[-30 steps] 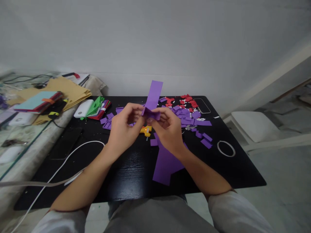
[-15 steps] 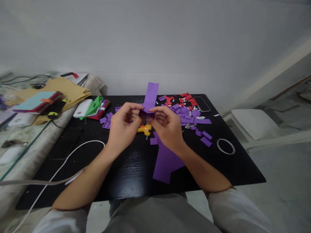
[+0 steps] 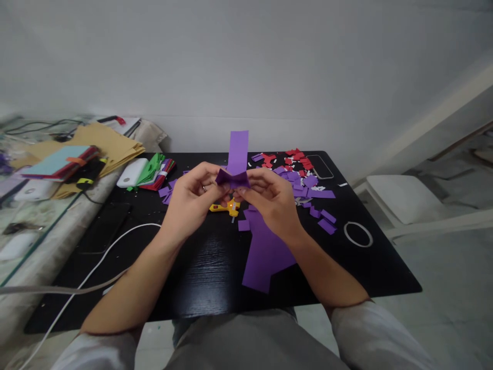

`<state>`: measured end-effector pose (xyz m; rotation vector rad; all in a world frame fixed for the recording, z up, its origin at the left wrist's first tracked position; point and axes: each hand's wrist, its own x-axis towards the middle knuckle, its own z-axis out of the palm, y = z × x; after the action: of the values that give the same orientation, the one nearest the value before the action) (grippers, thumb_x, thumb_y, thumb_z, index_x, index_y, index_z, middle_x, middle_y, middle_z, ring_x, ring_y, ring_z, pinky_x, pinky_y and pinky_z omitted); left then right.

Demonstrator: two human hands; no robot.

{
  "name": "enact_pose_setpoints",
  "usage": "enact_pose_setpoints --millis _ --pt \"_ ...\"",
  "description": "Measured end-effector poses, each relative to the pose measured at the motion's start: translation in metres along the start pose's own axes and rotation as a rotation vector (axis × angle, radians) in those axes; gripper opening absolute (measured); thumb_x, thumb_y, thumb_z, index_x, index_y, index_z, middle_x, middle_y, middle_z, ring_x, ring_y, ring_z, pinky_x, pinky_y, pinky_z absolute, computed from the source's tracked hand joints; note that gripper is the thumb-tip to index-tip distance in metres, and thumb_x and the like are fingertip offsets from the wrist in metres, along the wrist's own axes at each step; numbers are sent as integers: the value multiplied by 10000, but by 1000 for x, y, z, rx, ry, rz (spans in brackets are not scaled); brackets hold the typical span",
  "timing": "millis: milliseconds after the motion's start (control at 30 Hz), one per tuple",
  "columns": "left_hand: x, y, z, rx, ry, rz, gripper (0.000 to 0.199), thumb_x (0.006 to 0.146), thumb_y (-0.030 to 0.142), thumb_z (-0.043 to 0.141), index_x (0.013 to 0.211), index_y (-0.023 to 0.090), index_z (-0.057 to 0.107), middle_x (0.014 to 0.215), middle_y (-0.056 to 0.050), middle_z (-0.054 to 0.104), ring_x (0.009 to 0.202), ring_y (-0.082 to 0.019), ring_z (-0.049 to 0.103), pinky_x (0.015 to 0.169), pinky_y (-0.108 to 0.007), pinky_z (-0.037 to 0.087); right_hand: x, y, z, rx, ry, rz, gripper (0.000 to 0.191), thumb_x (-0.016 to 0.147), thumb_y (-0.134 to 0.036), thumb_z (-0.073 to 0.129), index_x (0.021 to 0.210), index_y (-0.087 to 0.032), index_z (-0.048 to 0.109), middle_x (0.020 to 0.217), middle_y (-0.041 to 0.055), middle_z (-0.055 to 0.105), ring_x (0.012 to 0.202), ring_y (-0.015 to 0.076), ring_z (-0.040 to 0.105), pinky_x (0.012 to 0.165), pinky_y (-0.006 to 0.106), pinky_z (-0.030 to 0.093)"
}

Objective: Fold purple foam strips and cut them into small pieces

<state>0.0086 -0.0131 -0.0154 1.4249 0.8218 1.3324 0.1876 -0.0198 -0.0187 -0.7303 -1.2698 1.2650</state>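
Between my two hands, above the black table [image 3: 208, 288], is a purple paper strip [image 3: 239, 149]. Its long flat end points away toward the wall, and its near end is folded up into a creased flap. My left hand [image 3: 194, 198] pinches the left side of the fold. On the right side, my right hand [image 3: 271, 200] pinches the same fold between thumb and fingers. A yellow glue gun [image 3: 231, 207] lies on the table below, partly hidden by my hands. Under my right wrist lies a larger purple sheet [image 3: 265, 252].
Purple scraps [image 3: 295, 177] and red scraps [image 3: 298, 156] are scattered at the back right. A white ring [image 3: 358, 234] lies near the right edge. At left are green folded papers [image 3: 152, 169], a phone [image 3: 103, 228] and a white cable [image 3: 96, 264]. A white stool [image 3: 404, 198] stands at right.
The folded near end of the purple strip has tilted up and shows more of its flap. The strip has shifted slightly left, and both thumbs now press lower on the fold.
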Motion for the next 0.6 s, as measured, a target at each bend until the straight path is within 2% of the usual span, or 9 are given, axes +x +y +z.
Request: enact_pose_setpoints --millis 233,333,400,500,600 --pt "-1 2 -3 -102 -73 -68 159 858 159 769 1009 206 748 834 -6 737 660 -122 684 632 -229 579 0 -6 -4 31 -41 32 235 810 -353 869 973 -229 755 913 14 768 816 165 750 854 352 659" --pt "-1 2 -6 -127 -113 -55 201 851 154 739 1044 208 759 851 -17 740 656 -129 676 641 -244 567 0 -6 -10 4 -52 -1 190 836 -330 835 985 -237 764 948 19 775 852 170 745 867 352 644" --pt "-1 3 -9 -124 -140 -17 240 826 183 737 1064 198 771 901 -43 748 720 -159 692 675 -270 568 1 -3 -16 11 -84 -29 176 851 -308 794 1010 -236 775 960 24 780 891 184 746 865 354 633" --pt "-3 8 -11 -40 -131 64 223 853 276 717 1039 179 793 945 -73 746 800 -182 679 702 -282 548 1 -2 -22 33 -174 -42 237 899 -352 698 1072 -219 790 992 53 791 918 211 748 822 359 623" --pt "-6 13 -8 196 -34 147 191 953 336 674 942 185 791 845 -49 719 737 -148 632 670 -260 517 0 -5 -18 -60 -130 -56 290 971 -425 615 986 -205 803 975 65 788 889 204 738 785 350 616"
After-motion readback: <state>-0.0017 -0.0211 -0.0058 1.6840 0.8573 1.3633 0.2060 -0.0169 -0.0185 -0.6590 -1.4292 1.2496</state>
